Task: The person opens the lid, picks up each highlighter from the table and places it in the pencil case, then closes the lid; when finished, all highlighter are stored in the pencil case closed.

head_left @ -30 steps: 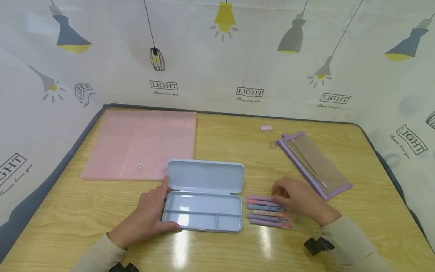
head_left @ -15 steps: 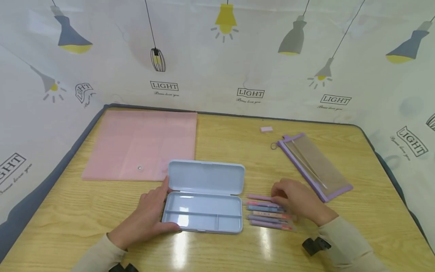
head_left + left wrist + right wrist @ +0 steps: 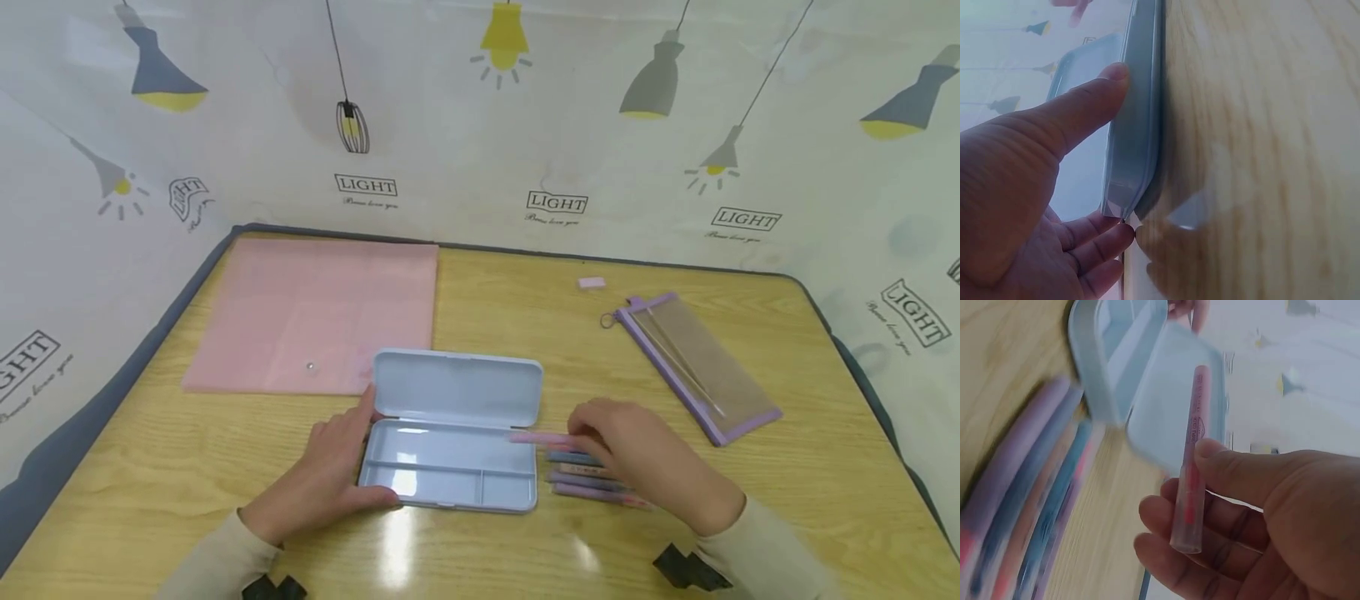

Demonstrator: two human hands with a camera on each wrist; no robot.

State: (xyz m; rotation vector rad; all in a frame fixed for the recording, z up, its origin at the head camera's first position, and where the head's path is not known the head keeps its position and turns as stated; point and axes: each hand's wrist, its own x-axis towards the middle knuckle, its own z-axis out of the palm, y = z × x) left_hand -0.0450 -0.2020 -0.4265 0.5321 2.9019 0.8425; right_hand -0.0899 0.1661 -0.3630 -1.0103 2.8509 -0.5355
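A light-blue pencil case (image 3: 450,450) lies with its lid (image 3: 457,387) raised and its divided tray bare. My left hand (image 3: 322,471) holds its left end, thumb along the front wall and fingers round the corner in the left wrist view. Between thumb and fingers, my right hand (image 3: 633,454) pinches a pink pen (image 3: 1192,437) with a clear cap. The pen's far end overlaps the tray's right edge in the head view. Several other pens (image 3: 588,492), purple, blue, peach and teal, lie side by side below that hand, partly hidden by it.
A pink folder (image 3: 315,317) lies at the back left, close behind the case. A mesh zip pouch (image 3: 705,367) with purple edging lies at the right, and a small pink eraser (image 3: 591,283) near the table's back edge. A printed curtain surrounds the wooden table (image 3: 510,292).
My right hand has lifted the pink pen from the row and moved it left, over the tray's right edge. The left hand has stayed on the pencil case.
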